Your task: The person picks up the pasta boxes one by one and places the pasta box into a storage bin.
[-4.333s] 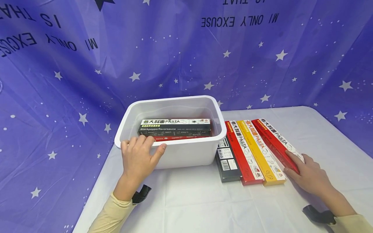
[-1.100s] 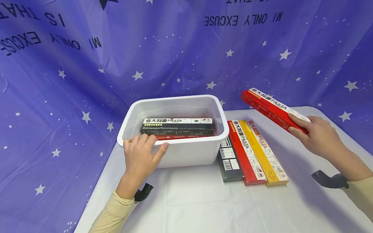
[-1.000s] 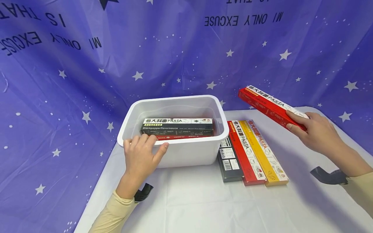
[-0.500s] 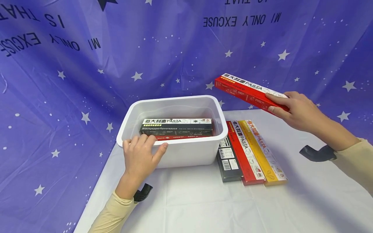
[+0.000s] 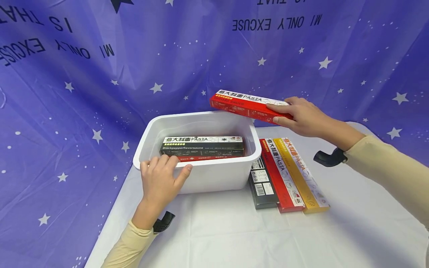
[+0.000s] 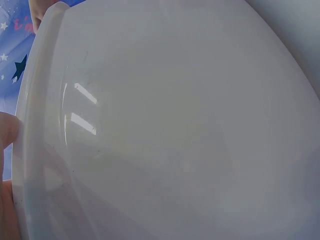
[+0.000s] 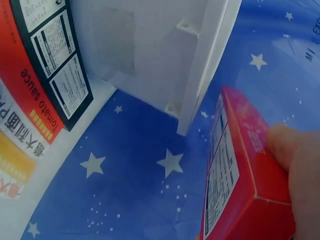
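In the head view my right hand (image 5: 303, 116) grips the right end of a red tomato sauce pasta box (image 5: 242, 106). The box is held in the air, its left part above the back right corner of a white plastic bin (image 5: 214, 175). My left hand (image 5: 161, 178) holds the bin's front rim, fingers over the edge and thumb outside. Inside the bin a black pepper pasta box (image 5: 202, 147) lies lengthwise, with a red box (image 5: 214, 159) partly hidden in front of it. The right wrist view shows the held box's end and underside, with my thumb (image 7: 285, 150) against it.
Right of the bin, a black box (image 5: 264, 190), a red pasta box (image 5: 285, 178) and a yellow pasta box (image 5: 303, 178) lie side by side on the white tablecloth (image 5: 214, 230). A purple starry curtain (image 5: 187, 67) hangs behind the table.
My right hand has lifted the red tomato sauce pasta box from beside the yellow one and carried it leftward to the bin. My left hand stays on the rim.
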### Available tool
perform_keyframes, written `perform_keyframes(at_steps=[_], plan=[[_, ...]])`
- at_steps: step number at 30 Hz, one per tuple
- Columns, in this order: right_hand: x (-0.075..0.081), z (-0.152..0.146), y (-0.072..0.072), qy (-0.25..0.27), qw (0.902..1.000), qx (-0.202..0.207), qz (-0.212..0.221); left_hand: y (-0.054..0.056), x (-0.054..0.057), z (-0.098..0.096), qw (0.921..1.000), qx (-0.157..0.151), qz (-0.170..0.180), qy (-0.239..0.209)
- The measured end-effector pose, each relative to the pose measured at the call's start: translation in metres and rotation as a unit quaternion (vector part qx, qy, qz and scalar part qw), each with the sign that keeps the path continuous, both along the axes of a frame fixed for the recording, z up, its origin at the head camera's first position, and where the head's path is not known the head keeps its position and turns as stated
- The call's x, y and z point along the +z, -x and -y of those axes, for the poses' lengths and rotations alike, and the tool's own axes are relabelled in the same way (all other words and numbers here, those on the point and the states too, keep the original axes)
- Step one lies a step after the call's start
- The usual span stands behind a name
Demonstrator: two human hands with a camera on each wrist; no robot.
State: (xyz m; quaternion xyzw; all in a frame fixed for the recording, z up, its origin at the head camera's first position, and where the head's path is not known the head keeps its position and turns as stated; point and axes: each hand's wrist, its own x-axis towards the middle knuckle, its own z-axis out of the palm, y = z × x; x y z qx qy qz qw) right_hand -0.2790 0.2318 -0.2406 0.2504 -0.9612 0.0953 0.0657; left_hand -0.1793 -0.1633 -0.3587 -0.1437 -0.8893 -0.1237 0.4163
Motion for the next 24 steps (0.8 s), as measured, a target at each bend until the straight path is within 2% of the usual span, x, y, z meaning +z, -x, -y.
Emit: perform_keyframes(at_steps=[7, 24], plan=[[-0.002, 0.024, 0.009, 0.007, 0.9985, 0.054, 0.002, 0.001, 0.001, 0.000, 1.0000, -0.001, -0.005, 0.002], [0.010, 0.079, 0.024, -0.033, 0.9925, 0.116, 0.022, 0.001, -0.001, 0.001, 1.0000, 0.001, -0.006, 0.004]])
